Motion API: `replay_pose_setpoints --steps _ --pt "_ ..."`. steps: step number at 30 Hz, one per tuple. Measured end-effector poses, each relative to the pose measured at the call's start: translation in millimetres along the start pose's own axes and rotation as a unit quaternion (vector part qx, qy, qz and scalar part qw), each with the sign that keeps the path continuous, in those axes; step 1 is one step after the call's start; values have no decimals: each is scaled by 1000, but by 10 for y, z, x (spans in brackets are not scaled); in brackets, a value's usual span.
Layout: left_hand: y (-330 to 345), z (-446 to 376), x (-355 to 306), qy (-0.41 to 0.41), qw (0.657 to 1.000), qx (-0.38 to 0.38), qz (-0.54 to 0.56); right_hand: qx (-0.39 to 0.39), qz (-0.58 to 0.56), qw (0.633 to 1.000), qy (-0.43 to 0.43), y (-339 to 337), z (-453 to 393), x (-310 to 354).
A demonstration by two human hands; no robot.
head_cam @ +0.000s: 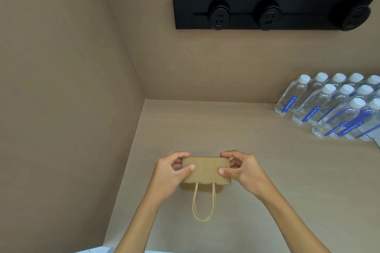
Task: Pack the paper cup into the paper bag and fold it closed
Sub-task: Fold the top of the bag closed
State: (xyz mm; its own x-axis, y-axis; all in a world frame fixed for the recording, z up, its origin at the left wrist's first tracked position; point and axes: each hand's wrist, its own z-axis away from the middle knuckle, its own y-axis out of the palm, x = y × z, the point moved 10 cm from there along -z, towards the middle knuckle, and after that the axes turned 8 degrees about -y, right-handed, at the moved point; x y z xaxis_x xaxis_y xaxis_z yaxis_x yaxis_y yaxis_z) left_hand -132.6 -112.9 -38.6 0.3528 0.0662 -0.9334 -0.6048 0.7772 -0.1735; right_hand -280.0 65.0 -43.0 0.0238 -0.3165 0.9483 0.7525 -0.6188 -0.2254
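A small brown paper bag (206, 170) stands on the beige counter (257, 162) in front of me, its top folded over toward me. Its twisted paper handles (203, 203) hang down the near side. My left hand (173, 170) pinches the bag's left end, thumb on the front of the fold and fingers behind. My right hand (240, 168) holds the right end in the same way. The paper cup is not visible; I cannot tell whether it is inside the bag.
Several clear water bottles (333, 107) with white caps and blue labels stand in rows at the right of the counter. A black socket strip (273, 11) is mounted on the back wall. A side wall (61, 88) closes off the left.
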Motion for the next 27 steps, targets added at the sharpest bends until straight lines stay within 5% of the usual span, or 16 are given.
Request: replay_pose_setpoints --steps 7,18,27 --pt "75 15 -64 70 987 -21 -144 -26 103 993 -51 73 13 38" --pt "-48 -100 195 -9 990 -80 -112 -62 101 992 -39 78 -13 -42" --pt "-87 -38 242 25 982 -95 -162 -105 93 989 -44 96 46 -157"
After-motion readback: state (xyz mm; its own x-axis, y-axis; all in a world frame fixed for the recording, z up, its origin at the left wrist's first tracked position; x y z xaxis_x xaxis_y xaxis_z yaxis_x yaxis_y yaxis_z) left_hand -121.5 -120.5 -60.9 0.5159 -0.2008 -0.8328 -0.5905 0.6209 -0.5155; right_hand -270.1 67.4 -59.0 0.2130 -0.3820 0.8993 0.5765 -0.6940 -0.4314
